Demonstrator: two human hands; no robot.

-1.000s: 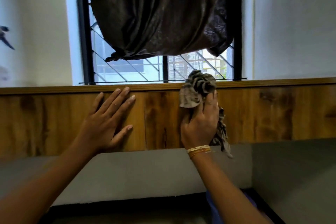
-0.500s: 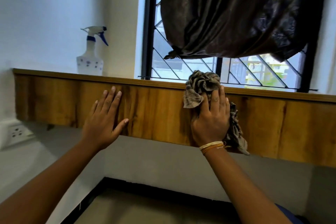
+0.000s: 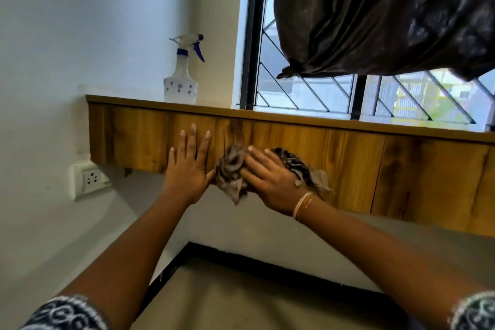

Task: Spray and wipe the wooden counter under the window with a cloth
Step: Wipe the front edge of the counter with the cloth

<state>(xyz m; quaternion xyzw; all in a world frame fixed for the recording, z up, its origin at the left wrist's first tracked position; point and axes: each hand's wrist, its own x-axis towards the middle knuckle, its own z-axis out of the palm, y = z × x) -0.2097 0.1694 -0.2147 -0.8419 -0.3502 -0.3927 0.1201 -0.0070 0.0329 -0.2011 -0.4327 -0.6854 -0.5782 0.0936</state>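
The wooden counter [image 3: 348,153] runs under the window, its front panel facing me. My right hand [image 3: 270,179] presses a crumpled brown patterned cloth [image 3: 231,171] flat against the lower part of that panel, fingers straight and pointing left. My left hand [image 3: 188,166] lies flat on the panel just left of the cloth, fingers straight and pointing up. A white spray bottle [image 3: 181,78] with a blue trigger stands on the counter top near its left end, untouched.
A dark curtain [image 3: 388,13] is knotted up over the barred window [image 3: 308,94]. A white wall socket [image 3: 89,178] sits below the counter's left end. The side wall meets the counter at the left. The floor [image 3: 241,297] lies below.
My right hand has slid the cloth down and to the left along the panel, ending beside my left hand. The view has swung left, showing the counter's end and the socket.
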